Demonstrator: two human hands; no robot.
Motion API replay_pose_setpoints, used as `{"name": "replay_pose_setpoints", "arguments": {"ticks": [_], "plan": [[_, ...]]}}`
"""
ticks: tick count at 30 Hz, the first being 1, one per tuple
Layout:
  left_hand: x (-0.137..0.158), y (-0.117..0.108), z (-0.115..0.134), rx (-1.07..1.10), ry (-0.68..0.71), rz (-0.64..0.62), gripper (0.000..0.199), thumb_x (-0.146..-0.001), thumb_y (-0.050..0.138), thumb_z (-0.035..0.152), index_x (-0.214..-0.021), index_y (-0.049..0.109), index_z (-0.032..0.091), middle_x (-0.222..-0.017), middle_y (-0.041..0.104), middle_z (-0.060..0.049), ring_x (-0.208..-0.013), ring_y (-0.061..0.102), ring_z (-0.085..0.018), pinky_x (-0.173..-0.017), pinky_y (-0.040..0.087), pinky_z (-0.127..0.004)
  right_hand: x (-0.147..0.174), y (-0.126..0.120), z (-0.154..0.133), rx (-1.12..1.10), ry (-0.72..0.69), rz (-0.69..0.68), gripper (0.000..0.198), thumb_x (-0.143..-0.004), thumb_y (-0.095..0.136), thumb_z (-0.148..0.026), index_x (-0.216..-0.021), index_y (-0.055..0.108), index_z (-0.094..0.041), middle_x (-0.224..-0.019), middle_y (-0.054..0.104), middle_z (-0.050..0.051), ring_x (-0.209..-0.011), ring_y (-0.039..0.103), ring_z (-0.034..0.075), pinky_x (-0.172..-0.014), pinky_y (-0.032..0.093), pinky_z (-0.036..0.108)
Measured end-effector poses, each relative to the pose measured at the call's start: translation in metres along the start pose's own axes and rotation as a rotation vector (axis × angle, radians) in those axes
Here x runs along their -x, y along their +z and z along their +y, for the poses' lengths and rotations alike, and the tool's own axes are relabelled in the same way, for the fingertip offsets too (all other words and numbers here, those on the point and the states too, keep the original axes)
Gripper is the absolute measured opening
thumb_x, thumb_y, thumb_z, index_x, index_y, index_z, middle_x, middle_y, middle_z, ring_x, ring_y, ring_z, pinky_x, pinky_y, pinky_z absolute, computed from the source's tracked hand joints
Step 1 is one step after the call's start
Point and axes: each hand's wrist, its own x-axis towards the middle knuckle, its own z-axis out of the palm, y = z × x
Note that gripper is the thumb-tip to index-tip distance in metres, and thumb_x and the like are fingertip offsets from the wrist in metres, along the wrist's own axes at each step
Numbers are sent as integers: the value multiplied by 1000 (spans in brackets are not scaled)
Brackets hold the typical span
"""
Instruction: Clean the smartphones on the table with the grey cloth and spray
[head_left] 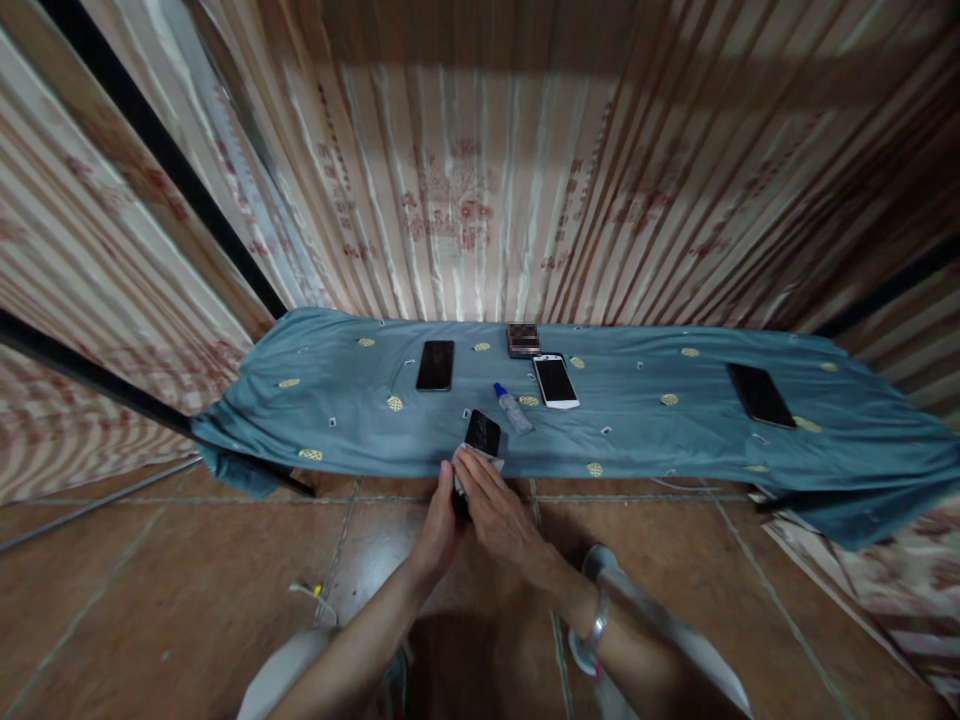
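My left hand [439, 520] is closed around the near end of a dark phone [482, 432], held just over the front edge of the cloth-covered table. The phone's far end shows a black, glossy screen with pale streaks or reflections. My right hand [499, 508] lies across its lower part, fingers together, pressing a small whitish cloth [493, 461] on the screen. Much of that cloth is hidden under the fingers. Just beyond the phone lies a clear bottle [517, 412] with a blue cap, on its side.
On the blue tablecloth [352, 385] lie a dark phone [435, 366] to the left, a white-framed phone [556, 381], a small dark box [523, 340], and another black phone [760, 394] far right. Striped curtains [457, 200] hang behind. Dark poles [180, 190] slant at both sides.
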Motion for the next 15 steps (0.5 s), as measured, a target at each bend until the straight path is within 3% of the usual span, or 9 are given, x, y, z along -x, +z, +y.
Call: {"name": "replay_pose_setpoints", "arguments": {"ticks": [3,9,15], "plan": [[-1,0,-5,-36,44,26,34,-88,60,44,-109,73,21,-132,65,-5,-139,43,-19,-118,28,-31,-2,2,10,-1,30,43,63,-93,29,-2,-154,19,-12,-151,42,17,-146,30,24,-115,40,47],[4,6,-9,-134,86,-66,35,-85,64,45,-109,74,22,-130,65,-7,-138,44,-22,-117,28,-35,-4,0,29,-3,71,115,64,-93,30,-3,-155,18,-13,-150,42,18,-145,31,24,-114,41,48],[6,12,-10,-136,86,-96,40,-73,75,49,-101,76,21,-121,70,-8,-134,48,-28,-116,29,-42,-4,-2,39,-16,133,127,65,-93,29,-4,-155,18,-18,-150,43,16,-144,34,24,-113,42,49]]}}
